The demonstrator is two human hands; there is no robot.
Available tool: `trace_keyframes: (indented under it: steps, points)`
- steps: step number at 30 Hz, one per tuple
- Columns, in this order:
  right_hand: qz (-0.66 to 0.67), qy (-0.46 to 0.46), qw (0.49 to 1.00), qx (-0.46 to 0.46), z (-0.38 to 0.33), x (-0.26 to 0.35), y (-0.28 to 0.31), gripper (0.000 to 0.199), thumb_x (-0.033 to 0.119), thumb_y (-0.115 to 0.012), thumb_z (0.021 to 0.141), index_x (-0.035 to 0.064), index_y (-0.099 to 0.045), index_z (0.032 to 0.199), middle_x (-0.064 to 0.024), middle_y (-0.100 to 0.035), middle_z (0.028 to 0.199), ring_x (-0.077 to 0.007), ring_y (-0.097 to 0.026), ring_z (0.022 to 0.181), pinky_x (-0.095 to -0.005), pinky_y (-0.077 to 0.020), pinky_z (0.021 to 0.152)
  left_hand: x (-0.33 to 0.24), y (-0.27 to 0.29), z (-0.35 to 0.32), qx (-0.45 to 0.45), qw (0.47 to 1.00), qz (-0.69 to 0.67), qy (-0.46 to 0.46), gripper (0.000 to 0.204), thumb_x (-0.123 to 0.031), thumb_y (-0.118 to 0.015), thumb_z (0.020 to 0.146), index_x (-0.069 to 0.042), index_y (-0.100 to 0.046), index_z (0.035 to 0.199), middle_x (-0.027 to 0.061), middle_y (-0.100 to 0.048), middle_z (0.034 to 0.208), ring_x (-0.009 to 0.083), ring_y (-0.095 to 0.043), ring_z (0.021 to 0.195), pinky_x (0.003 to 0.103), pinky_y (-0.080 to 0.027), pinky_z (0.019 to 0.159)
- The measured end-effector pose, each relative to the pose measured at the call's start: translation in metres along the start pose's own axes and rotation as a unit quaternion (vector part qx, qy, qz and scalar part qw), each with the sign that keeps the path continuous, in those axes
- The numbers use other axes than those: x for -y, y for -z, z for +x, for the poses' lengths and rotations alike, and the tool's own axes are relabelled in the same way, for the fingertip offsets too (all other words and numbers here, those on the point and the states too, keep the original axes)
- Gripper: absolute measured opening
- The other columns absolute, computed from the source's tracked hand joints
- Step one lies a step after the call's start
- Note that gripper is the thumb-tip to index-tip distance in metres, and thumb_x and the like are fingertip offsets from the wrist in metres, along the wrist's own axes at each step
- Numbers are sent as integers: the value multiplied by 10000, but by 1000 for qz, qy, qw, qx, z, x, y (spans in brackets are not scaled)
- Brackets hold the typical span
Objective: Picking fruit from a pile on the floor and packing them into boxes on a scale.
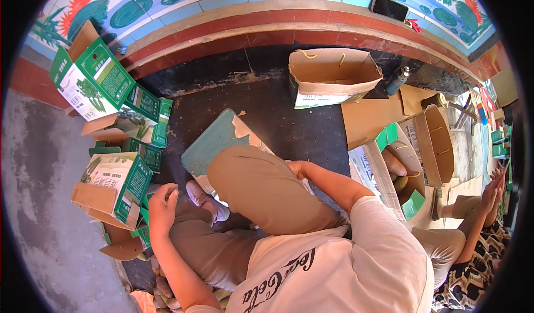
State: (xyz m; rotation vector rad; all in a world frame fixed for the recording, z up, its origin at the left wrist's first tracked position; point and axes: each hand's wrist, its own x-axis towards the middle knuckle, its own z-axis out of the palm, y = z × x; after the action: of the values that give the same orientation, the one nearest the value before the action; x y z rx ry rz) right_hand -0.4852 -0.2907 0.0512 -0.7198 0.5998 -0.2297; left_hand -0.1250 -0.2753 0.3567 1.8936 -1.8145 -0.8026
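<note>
My left hand (pixel 163 204) is raised over my left thigh, just right of a green and white carton (pixel 114 182). Its fingers are loosely curled in, and nothing shows in them. On the far side of my bent right knee lies my right hand (pixel 297 169), touching the trouser leg; its fingertips are hidden behind the leg. Beyond that knee is a worn teal board or low tabletop (pixel 214 143) with peeling paint. A larger carton (pixel 97 85), printed green and white with flaps up, stands at the far left.
An open brown box (pixel 334 68) with cord handles stands by the wall ledge. To the right, another box (pixel 411 193) holds oblong produce (pixel 394 163), beside one more open box (pixel 436 146). Produce (pixel 161 291) lies piled at lower left. A person's hands (pixel 492 188) show far right.
</note>
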Motion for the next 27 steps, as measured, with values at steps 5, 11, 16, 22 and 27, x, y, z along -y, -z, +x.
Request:
trace_keyframes:
  steps: [5, 11, 16, 22, 27]
  points:
    - [191, -78, 977, 57, 14, 28, 12, 460, 195, -699, 779, 57, -555, 1194, -82, -607, 1150, -150, -556, 1037, -382, -466, 859, -10, -4, 6, 19, 1000, -4, -8, 194, -69, -579, 825, 23, -596, 994, 145, -645, 903, 212, -622, 820, 309, -477, 749]
    - [173, -133, 976, 3, 27, 4, 22, 434, 195, -681, 796, 51, -559, 1187, -80, -611, 1140, -142, -568, 1011, -370, -472, 846, -8, 0, 3, 14, 1000, -2, -3, 196, -73, -595, 816, 17, -598, 991, 156, -644, 916, 238, -630, 851, 321, -476, 764]
    - [161, -171, 971, -52, 15, -32, 36, 414, 195, -666, 810, 45, -563, 1181, -77, -615, 1131, -135, -577, 989, -360, -478, 835, -8, -3, 7, 20, 1000, 10, -17, 196, -74, -607, 813, 14, -594, 988, 163, -645, 905, 251, -635, 850, 321, -478, 758]
    - [159, -153, 974, -58, 18, -18, 22, 389, 200, -650, 824, 40, -570, 1169, -74, -623, 1111, -130, -587, 958, -348, -485, 816, -5, -3, 7, 22, 999, 15, -34, 187, -69, -611, 809, 13, -588, 976, 167, -648, 895, 267, -639, 834, 328, -484, 739]
    - [185, -43, 982, -9, 3, 32, -2, 360, 211, -631, 838, 35, -582, 1148, -68, -635, 1075, -126, -596, 910, -333, -494, 785, -11, -6, 8, 31, 999, 18, -25, 186, -72, -609, 810, 10, -589, 976, 173, -649, 896, 267, -641, 835, 333, -486, 735]
